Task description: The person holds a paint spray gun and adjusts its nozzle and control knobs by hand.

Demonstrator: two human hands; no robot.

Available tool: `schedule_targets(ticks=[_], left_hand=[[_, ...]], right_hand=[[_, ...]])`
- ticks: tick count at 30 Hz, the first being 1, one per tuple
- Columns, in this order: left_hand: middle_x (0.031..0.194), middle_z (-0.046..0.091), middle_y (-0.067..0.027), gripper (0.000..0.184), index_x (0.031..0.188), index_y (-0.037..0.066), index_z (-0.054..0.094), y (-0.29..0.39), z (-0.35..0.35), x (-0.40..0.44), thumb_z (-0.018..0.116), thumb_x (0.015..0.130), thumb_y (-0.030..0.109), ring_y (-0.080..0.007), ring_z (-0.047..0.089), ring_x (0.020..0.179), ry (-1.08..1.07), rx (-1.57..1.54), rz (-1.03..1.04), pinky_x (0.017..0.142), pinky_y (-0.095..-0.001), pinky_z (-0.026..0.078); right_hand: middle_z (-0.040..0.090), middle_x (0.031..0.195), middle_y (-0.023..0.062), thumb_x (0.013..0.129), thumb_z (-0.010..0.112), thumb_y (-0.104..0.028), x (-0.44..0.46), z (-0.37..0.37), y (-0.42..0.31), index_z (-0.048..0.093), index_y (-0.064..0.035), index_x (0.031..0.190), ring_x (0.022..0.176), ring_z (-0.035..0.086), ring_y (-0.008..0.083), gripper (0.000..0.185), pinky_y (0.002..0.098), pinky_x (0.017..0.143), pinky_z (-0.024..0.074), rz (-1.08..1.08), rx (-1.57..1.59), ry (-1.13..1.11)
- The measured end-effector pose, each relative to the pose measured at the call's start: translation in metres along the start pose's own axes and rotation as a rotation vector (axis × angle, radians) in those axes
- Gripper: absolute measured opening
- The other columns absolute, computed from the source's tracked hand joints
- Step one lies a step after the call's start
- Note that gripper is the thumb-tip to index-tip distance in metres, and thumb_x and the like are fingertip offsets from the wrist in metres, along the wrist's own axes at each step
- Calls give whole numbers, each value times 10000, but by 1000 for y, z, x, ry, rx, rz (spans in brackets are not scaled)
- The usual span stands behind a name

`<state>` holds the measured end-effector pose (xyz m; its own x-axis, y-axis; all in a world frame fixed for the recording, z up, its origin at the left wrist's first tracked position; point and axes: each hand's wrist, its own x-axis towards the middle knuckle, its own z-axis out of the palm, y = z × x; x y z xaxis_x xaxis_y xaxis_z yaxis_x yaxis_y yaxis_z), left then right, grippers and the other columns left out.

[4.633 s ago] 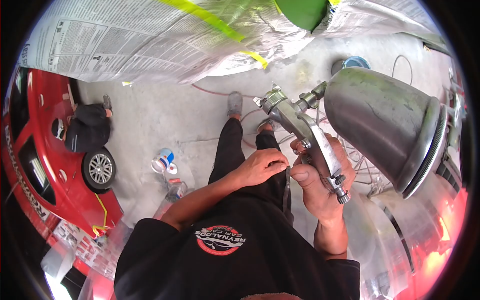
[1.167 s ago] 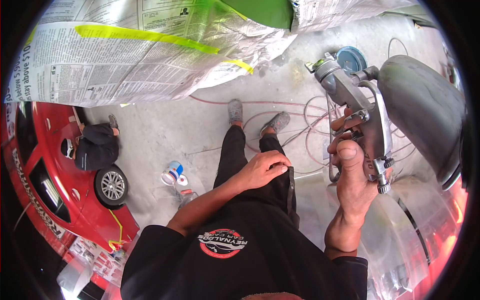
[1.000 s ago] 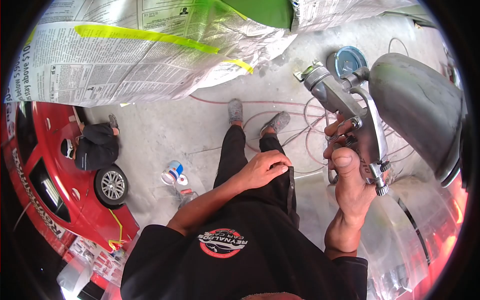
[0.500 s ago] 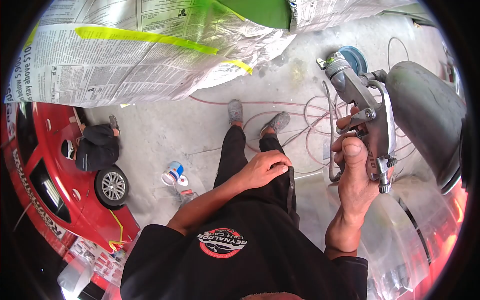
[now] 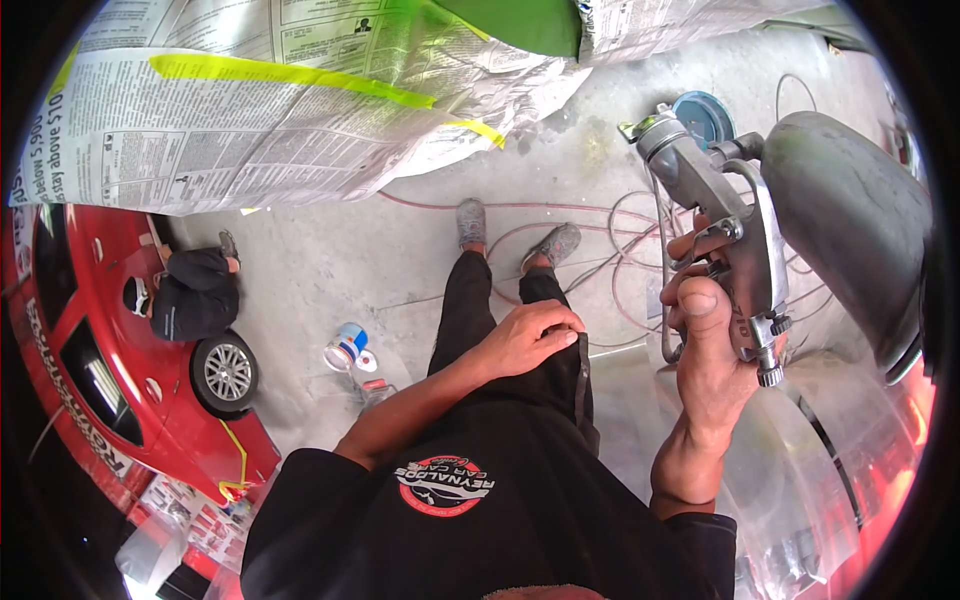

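Well, my right hand (image 5: 710, 345) grips the spray gun (image 5: 762, 255) between two and three o'clock. My left hand (image 5: 525, 343) curls near the middle; from here I can't tell if it holds anything.

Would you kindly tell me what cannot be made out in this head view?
In the head view:
Inside of the cup on the spray gun: hidden by its opaque wall; its far end fades into the dark right border.
Right hand: some fingers partly behind the spray gun.
Left hand: its palm, turned away.
Green panel: cut off by the top edge.
Can: label too small to read.
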<state>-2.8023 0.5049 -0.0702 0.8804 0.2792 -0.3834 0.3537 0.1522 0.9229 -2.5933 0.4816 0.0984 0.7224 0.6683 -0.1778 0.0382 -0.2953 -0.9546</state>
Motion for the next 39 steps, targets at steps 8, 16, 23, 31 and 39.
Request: schedule_targets(ticks=[8, 16, 23, 31, 39], left_hand=[[855, 628, -79, 143, 1066, 22, 683, -4, 4, 2, 667, 963, 120, -200, 626, 765, 48, -5, 79, 711, -344, 500], [863, 636, -81, 143, 1065, 20, 683, -4, 5, 3, 666, 965, 121, -201, 635, 777, 44, -4, 74, 717, -342, 503], [946, 706, -89, 155, 1077, 23, 692, -1, 2, 2, 649, 967, 123, -236, 676, 880, -7, 1, 0, 790, -354, 519], [831, 608, -76, 142, 1060, 19, 683, -4, 4, 1, 666, 964, 122, -199, 606, 746, 51, -26, 75, 705, -345, 488], [957, 708, -88, 161, 1084, 30, 693, 0, 0, 2, 648, 967, 132, -241, 672, 890, -13, -1, -9, 803, -361, 517]], right_hand=[[635, 798, 8, 730, 936, -337, -11, -9, -1, 665, 32, 1132, 700, 562, 81, 609, 237, 643, 457, 143, 86, -124], [661, 906, 46, 770, 910, -326, -12, -13, 6, 659, 42, 1140, 708, 561, 93, 579, 238, 648, 452, 93, 122, -111], [679, 995, 64, 843, 849, -377, -6, -6, 2, 669, 58, 1123, 796, 570, 117, 548, 272, 721, 458, 31, 20, 37], [685, 948, 37, 768, 903, -428, -18, -13, -3, 648, 38, 1150, 782, 594, 95, 654, 254, 720, 480, 196, 161, -95], [688, 903, 43, 727, 920, -453, -21, -14, -11, 641, 45, 1159, 719, 588, 91, 716, 248, 667, 475, 213, 224, -112]])
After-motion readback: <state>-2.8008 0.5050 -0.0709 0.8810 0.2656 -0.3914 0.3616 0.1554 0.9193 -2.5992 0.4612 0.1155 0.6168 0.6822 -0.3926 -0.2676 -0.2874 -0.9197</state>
